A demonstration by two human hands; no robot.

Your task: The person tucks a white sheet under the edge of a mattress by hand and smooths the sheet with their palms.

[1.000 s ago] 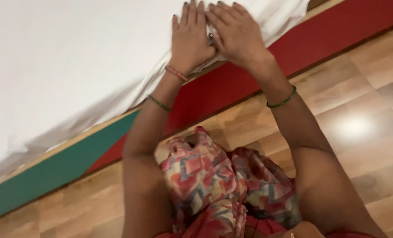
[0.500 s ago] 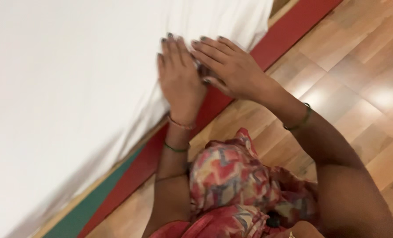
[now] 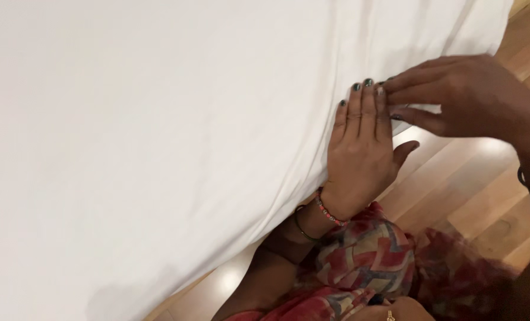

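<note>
The white sheet (image 3: 158,137) now fills most of the view, where a second ago it took up only the upper left. The red and green side of the bed that showed below it then is out of sight, and far less of the wooden floor (image 3: 455,196) shows. The left hand (image 3: 363,151) has slid along the sheet's hanging edge and now lies flat with its fingers together, lower in the view. The right hand (image 3: 467,95), which overlapped the left one before, has drawn apart to the right; only its fingertips meet the left fingertips.
</note>
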